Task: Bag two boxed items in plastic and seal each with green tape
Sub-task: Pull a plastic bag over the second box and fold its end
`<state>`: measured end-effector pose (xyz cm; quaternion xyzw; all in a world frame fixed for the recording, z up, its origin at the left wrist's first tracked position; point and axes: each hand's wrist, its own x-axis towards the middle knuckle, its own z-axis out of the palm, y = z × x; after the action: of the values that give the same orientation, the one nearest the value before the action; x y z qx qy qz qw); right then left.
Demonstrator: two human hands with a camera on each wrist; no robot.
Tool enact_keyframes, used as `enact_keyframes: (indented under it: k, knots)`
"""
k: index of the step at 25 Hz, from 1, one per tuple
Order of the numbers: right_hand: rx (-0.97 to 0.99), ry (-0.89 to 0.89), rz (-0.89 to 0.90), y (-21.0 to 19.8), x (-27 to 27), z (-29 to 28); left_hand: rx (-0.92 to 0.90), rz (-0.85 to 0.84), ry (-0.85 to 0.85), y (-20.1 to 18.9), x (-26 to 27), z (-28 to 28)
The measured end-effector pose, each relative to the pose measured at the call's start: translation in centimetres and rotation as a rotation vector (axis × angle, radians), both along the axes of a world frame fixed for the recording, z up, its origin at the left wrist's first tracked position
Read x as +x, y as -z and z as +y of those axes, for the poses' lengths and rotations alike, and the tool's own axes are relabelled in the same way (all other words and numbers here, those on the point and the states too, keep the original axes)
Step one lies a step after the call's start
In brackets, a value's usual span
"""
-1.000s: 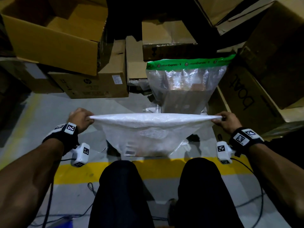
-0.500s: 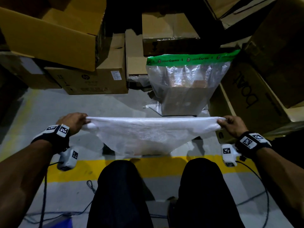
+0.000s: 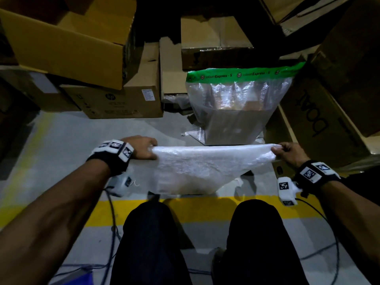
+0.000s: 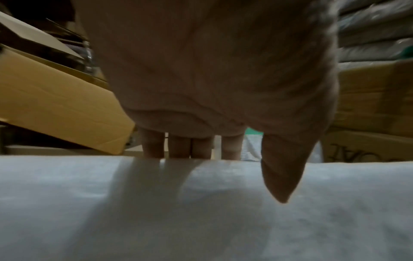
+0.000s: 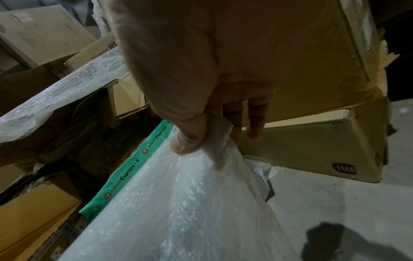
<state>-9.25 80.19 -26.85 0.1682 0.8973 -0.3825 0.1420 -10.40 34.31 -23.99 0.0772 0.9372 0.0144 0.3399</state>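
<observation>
- Head view: left hand (image 3: 141, 148) and right hand (image 3: 287, 151) each grip one top corner of a white plastic bag (image 3: 205, 169), stretched taut btwn them above the knees (image 3: 150, 233). Bag sags to a point over the yellow floor line (image 3: 205, 208); contents can't be made out.
- Behind it, on the grey floor (image 3: 72, 151), a clear bag (image 3: 236, 112) stands upright w/ a box inside, top closed by green tape (image 3: 244, 74) printed "udaanExpress - S".
- Cardboard boxes (image 3: 115, 99) stacked around: HP-marked one at left, larger ones at right just beside the clear bag.
- Left wrist view: left hand (image 4: 212, 70) w/ four fingers (image 4: 178, 146) going down behind the bag edge, thumb (image 4: 281, 176) lying on the near side, so plastic bag (image 4: 201, 220) is pinched btwn thumb and fingers. Cardboard box (image 4: 55, 109) at left.
- Right wrist view: right hand (image 5: 201, 79) pinches a bunched corner of the plastic bag (image 5: 190, 211) btwn thumb (image 5: 190, 141) and fingers (image 5: 254, 120) curled behind. Green tape (image 5: 129, 171) runs just beyond the bag's far edge; a box w/ "mi" logo (image 5: 312, 150) on the floor to the right.
</observation>
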Motion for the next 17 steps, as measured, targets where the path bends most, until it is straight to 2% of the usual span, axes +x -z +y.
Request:
enact_keyframes:
  k: [3, 6, 11, 14, 17]
  knots:
    - [0.003, 0.02, -0.011, -0.1, -0.3, 0.0, 0.097, 0.028, 0.079, 1.1, -0.2, 6.1]
    - [0.017, 0.04, -0.002, -0.4, -0.4, -0.2, 0.121, 0.203, 0.053, 2.5, 0.3, 9.5]
    - [0.024, 0.012, 0.002, -0.7, -0.7, 0.0, 0.168, 0.453, -0.08, 2.7, 1.7, 10.6]
    - [0.022, -0.004, -0.003, -0.3, -1.5, 0.2, 0.194, 0.513, -0.146, 3.2, 1.8, 10.7]
    - [0.065, -0.001, -0.045, 0.5, -2.3, 1.1, 0.216, 0.567, -0.128, 3.9, 1.8, 10.6]
